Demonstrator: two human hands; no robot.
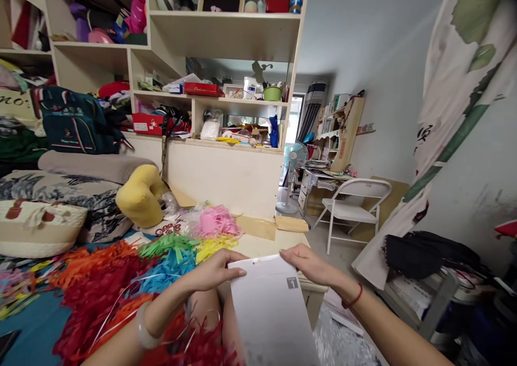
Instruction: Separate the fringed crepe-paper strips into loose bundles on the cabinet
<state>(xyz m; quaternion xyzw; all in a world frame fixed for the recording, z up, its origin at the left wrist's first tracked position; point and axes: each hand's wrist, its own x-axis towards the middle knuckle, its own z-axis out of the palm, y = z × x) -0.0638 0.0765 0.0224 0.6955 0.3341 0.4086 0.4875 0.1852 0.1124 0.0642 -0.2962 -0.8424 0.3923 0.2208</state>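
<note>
One white rectangular sheet (269, 315) (dark square (292, 283) near its top right) is pinched by left hand (216, 271) and right hand (309, 262).

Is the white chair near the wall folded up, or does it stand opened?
The white chair stands opened: its seat is down flat and its legs are spread apart.

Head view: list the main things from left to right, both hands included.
Woven bag, yellow cushion, left hand, white paper, right hand, white folding chair, leaf-patterned curtain.
</note>
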